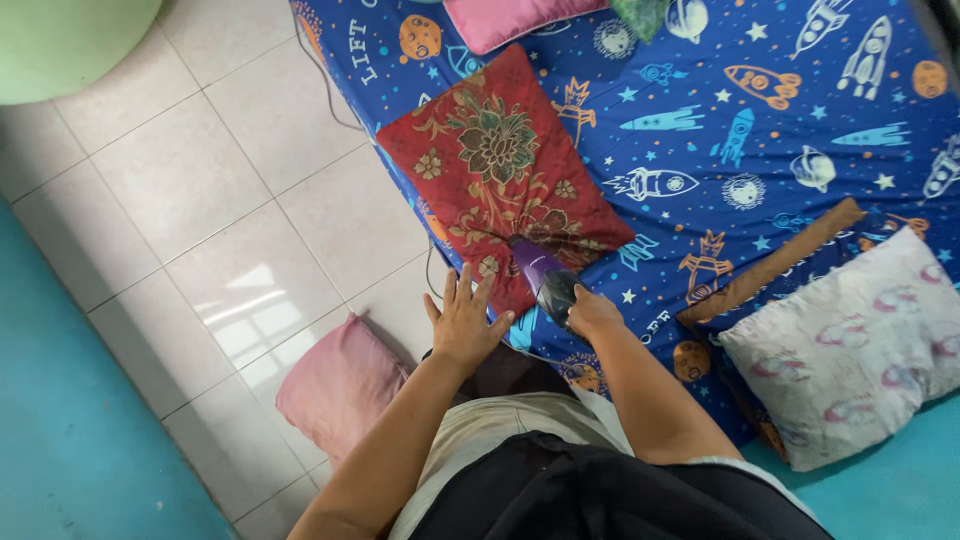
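Observation:
A red pillow (500, 165) with a gold flower pattern lies on the blue space-print sheet (760, 130) of a low mattress. My right hand (592, 312) grips a purple hand-held vacuum (543, 278), whose nozzle presses into the pillow's near corner. Fingers spread, my left hand (463, 320) rests flat at the pillow's near edge, just left of the vacuum.
A pink pillow (340, 385) lies on the white tiled floor (200, 200) by my left arm. A pale patterned pillow (850, 345) and a brown-edged cloth (775, 265) sit at the right. Another pink pillow (505, 18) lies at the top. A cord (325, 85) runs along the mattress edge.

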